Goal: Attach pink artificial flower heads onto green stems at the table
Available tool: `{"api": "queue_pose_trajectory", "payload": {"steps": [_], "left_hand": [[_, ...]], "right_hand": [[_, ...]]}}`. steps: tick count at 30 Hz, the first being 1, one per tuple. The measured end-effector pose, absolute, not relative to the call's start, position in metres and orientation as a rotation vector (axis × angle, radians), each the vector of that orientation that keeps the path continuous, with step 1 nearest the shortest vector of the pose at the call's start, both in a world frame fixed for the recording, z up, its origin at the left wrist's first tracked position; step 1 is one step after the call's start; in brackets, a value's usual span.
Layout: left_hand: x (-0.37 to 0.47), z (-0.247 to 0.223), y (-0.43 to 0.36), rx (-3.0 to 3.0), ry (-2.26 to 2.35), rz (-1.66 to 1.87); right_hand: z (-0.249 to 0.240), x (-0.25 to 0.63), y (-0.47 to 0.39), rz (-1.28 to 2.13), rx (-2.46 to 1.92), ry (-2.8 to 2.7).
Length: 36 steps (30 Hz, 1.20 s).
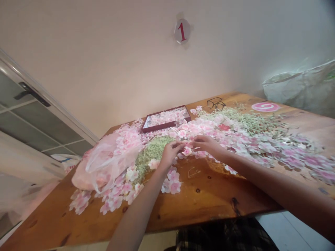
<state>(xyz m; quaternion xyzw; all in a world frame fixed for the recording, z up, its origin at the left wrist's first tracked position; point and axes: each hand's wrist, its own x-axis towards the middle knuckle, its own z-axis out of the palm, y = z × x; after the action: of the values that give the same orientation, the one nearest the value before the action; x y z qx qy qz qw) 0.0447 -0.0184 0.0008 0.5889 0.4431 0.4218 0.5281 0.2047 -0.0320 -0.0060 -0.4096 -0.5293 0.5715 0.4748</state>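
Above the middle of the wooden table, my left hand (172, 150) and my right hand (208, 145) meet almost fingertip to fingertip. Both have their fingers closed in a pinch around a small pink-and-white artificial flower (187, 151), partly hidden by the fingers. Loose artificial blossoms (243, 141) lie behind and to the right of my hands. Beside my left hand is a pile of pale green artificial stems (154, 148). A few blossoms (172, 183) lie below my left wrist, near a couple of thin loose stems (193, 172).
A dark red-rimmed tray (167, 124) with blossoms stands by the wall. At the left lies a translucent pink plastic bag (110, 160) of blossoms. More green stems (243, 120), black-framed glasses (216, 104) and a round pink label (266, 107) lie at the back right. A white sack (298, 89) stands beyond.
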Motion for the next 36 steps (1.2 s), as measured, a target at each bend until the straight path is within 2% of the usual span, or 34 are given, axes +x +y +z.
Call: {"api": "queue_pose_trajectory", "payload": {"steps": [5,14,24,28,33,36], "left_hand": [[0.042,0.001,-0.019,1.432,1.067,1.068],[0.042,0.003,-0.021,1.293,0.954,0.795],[0.035,0.000,-0.013,1.040,1.021,0.861],[0.035,-0.001,-0.013,1.015,0.969,0.869],[0.034,0.005,-0.016,1.179,1.001,0.825],[0.036,0.012,-0.022,1.497,1.006,0.827]], "right_hand": [[-0.009,0.205,-0.032,1.497,-1.000,-1.333],[0.002,0.202,-0.039,1.601,-0.898,-1.317],[-0.011,0.211,-0.027,1.803,-0.861,-0.960],[-0.012,0.211,-0.027,1.785,-0.943,-0.953],[-0.012,0.215,-0.027,1.811,-0.908,-0.939],[-0.011,0.215,-0.025,1.875,-0.930,-0.927]]}}
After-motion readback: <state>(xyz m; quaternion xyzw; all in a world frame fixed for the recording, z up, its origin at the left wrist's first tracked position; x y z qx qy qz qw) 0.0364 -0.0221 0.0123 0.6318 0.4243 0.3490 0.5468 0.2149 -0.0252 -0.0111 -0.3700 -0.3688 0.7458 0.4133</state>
